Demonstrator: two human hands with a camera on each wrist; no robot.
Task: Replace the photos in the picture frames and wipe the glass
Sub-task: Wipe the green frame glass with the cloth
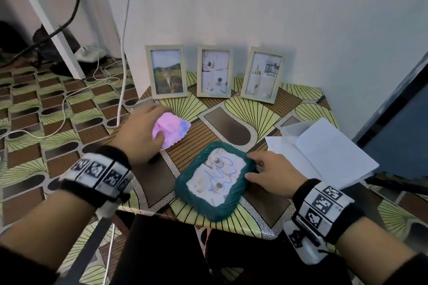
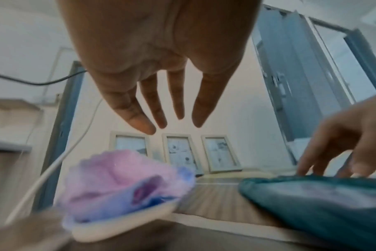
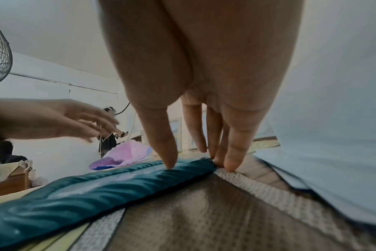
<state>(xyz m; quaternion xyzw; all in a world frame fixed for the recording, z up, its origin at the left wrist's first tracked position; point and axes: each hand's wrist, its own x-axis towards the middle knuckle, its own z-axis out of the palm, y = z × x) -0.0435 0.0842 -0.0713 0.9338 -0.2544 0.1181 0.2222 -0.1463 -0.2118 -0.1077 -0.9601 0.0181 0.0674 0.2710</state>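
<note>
1. We see the teal frame (image 1: 217, 181) lying flat near the front edge of the counter (image 1: 231, 127), glass side up, with blue scribbles over its photo.
2. Our right hand (image 1: 275, 174) steadies this frame at its right edge. The wrist view shows the fingers nearly straight, the tips on the rim and on the counter just beside it, not closed around anything.
3. Our left hand (image 1: 141, 133) is over the pink and blue cloth (image 1: 170, 128), which lies crumpled left of the teal frame and apart from it. In the head view the thumb looks to touch the cloth, but the left wrist view shows the fingers stretched wide above it, so we judge it is not gripped yet.
4. Three pale frames (image 1: 215, 71) stand at the back against the wall, each with a photo inside.
5. White paper sheets (image 1: 324, 152) lie at the right.
6. We judge that wiping the teal frame is the step at hand and has not started. Whether any photo was already replaced we cannot tell.
7. The back of the teal frame is hidden, and both wrist views are blurred.
</note>
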